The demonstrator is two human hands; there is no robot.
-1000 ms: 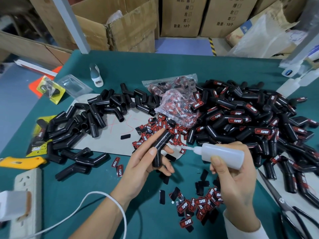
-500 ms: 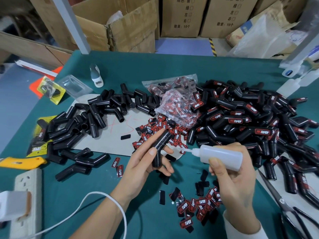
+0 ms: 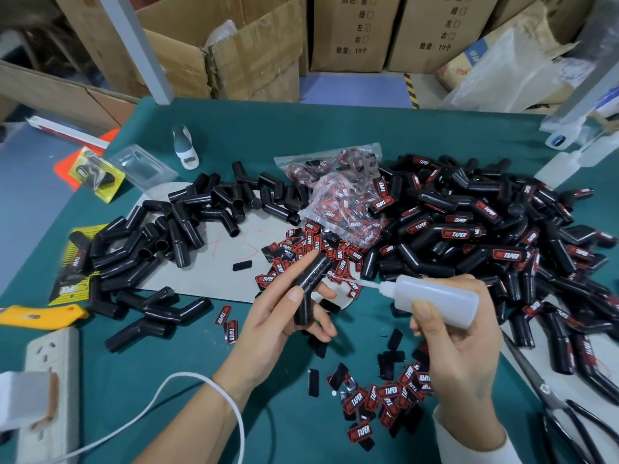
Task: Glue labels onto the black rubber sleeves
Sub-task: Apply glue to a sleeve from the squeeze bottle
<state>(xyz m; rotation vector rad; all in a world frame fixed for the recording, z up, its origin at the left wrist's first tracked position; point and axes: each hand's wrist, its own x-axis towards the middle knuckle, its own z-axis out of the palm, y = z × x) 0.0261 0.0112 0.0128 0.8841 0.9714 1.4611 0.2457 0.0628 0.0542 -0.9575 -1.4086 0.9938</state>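
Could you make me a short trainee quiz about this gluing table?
1. True or false: the left hand holds a bent black sleeve.
2. What does the right hand grip: A scissors, B glue bottle, C yellow knife?
3. Fill in: the labelled sleeves are piled on the ___ side.

Key: 1 true; 2 B; 3 right.

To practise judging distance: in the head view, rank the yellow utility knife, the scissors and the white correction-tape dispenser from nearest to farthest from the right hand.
Measured from the right hand, which holds the glue bottle:
1. Scissors, on the table just to its right.
2. White correction-tape dispenser, far side of the table, up and left.
3. Yellow utility knife, at the table's left edge.
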